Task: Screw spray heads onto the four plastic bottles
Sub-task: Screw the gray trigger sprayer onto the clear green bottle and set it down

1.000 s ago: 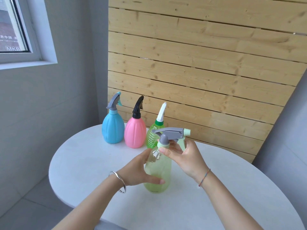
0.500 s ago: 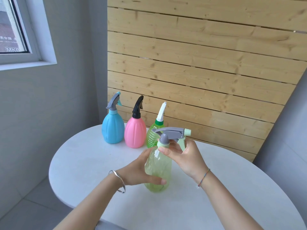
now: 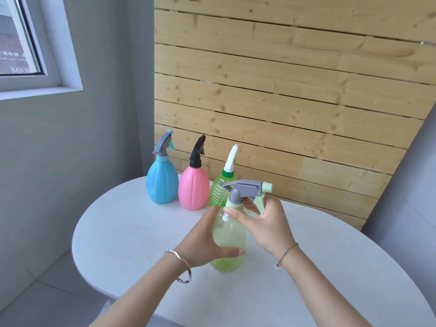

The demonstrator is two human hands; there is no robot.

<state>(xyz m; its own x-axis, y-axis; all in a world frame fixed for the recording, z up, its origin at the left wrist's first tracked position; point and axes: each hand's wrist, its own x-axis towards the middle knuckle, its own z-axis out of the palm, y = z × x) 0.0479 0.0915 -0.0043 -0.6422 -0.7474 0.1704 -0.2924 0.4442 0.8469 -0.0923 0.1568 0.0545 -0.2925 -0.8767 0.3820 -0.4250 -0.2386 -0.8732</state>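
Spray head [image 3: 245, 190] atop pale green bottle [image 3: 230, 244]: right hand [image 3: 264, 223] fingers pinch collar, left hand [image 3: 203, 241] fingers wrapped round body.

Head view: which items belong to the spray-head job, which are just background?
Job:
- pale green translucent plastic bottle, held by left hand
- grey and mint spray head, collar pinched by right hand
- blue plastic bottle, pink plastic bottle, ribbed green plastic bottle, heads on

Background:
- round white table
- wooden slat panel
- window
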